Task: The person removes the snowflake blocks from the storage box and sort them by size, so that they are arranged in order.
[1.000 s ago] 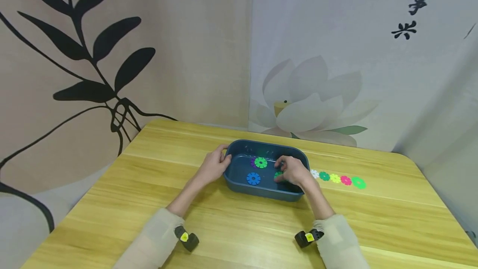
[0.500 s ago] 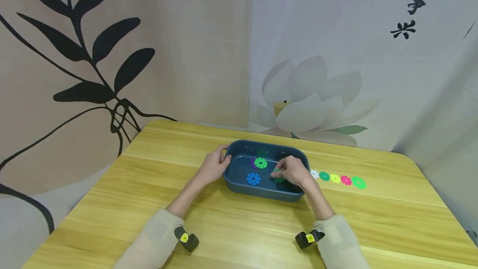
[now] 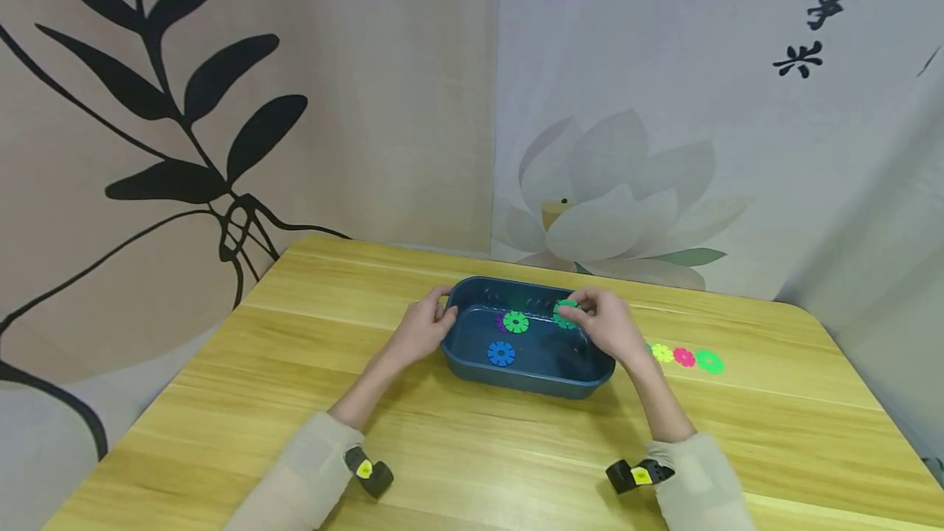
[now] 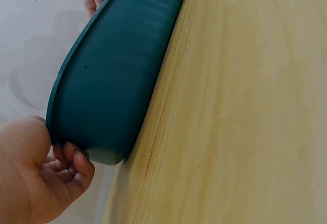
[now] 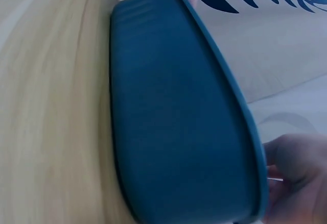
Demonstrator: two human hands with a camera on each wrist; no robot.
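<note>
The fingers and thumb of my left hand [image 3: 420,328] grip the left end rim of a dark blue plastic basin [image 3: 516,380]; the left wrist view shows them curled at its outer wall [image 4: 112,71]. Over the basin's right side, my right hand [image 3: 610,326] pinches a teal-green notched disc [image 3: 565,315], a flat snowflake-type building piece. On the basin floor lie a blue disc [image 3: 501,353] and a light green disc [image 3: 516,322], which partly covers a purple disc [image 3: 500,321]. In the right wrist view the held disc is hidden behind the basin wall.
Right of the basin, a row of similar discs lies on the wooden table [image 3: 472,449]: yellow [image 3: 663,353], pink [image 3: 684,357] and bright green [image 3: 710,361] show, while my right hand and forearm cover the row's left end. A printed curtain [image 3: 398,105] hangs behind the table.
My right hand has taken the teal-green disc from the basin floor and moved up and to the right with it. The left hand has stayed at the rim.
</note>
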